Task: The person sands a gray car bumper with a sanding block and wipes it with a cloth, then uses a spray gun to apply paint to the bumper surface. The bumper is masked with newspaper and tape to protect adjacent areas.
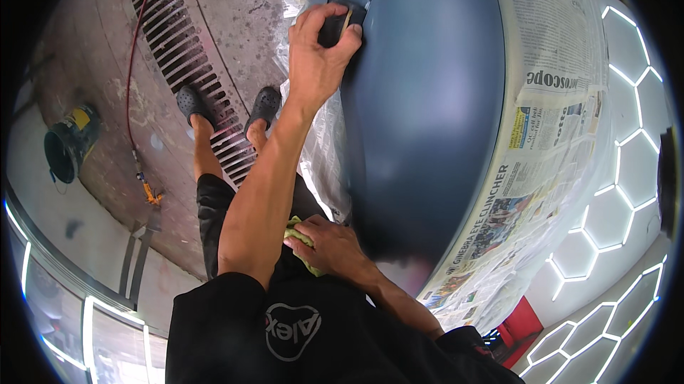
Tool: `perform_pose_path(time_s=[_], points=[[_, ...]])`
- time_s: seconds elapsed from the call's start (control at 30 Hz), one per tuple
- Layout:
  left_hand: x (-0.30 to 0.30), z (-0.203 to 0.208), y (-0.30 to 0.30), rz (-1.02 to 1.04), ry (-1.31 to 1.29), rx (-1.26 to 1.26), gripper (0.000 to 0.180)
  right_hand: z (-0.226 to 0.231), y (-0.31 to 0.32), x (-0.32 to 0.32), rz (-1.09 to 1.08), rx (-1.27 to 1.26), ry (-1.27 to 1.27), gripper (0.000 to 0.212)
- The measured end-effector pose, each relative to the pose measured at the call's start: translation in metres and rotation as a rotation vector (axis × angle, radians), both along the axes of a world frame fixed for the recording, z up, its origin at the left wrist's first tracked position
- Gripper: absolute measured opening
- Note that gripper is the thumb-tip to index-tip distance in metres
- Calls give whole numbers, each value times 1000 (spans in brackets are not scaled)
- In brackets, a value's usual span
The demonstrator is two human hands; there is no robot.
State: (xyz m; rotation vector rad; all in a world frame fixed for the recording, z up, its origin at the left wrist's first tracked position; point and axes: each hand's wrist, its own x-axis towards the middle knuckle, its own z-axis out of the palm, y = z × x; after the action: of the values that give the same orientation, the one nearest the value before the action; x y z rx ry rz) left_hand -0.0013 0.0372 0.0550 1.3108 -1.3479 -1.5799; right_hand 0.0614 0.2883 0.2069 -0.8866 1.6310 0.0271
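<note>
Blue-grey panel (427, 99): along its left side my left hand (317, 53) pinches a black block (332, 30); right hand (335, 247) clutches cloth (300, 235).

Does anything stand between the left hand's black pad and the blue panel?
Nothing visible: the left hand holds the black pad against the blue panel. The newspaper masking lies along the panel's right side.

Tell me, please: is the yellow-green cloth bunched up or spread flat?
Bunched up: the yellow-green cloth is crumpled in the right hand, and only small parts of it show around the hand.
</note>
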Motion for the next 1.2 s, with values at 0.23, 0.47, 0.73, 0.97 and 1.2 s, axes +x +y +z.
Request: perform_pose_path(time_s=[0.23, 0.47, 0.73, 0.97, 1.2], points=[[-1, -7, 11, 29, -35, -116, 41, -3, -4, -3, 11, 6, 12, 43], [0, 9, -3, -21, 34, 83, 44, 2, -10, -6, 22, 6, 22, 45], [-5, 1, -6, -5, 38, 83, 45, 2, -13, -6, 36, -19, 18, 43], [-12, -5, -21, -1, 42, 70, 45, 12, -19, -7, 15, -22, 14, 39], [-10, -15, -44, -13, 25, 105, 47, 35, -40, -12, 36, -268, 59, 41]])
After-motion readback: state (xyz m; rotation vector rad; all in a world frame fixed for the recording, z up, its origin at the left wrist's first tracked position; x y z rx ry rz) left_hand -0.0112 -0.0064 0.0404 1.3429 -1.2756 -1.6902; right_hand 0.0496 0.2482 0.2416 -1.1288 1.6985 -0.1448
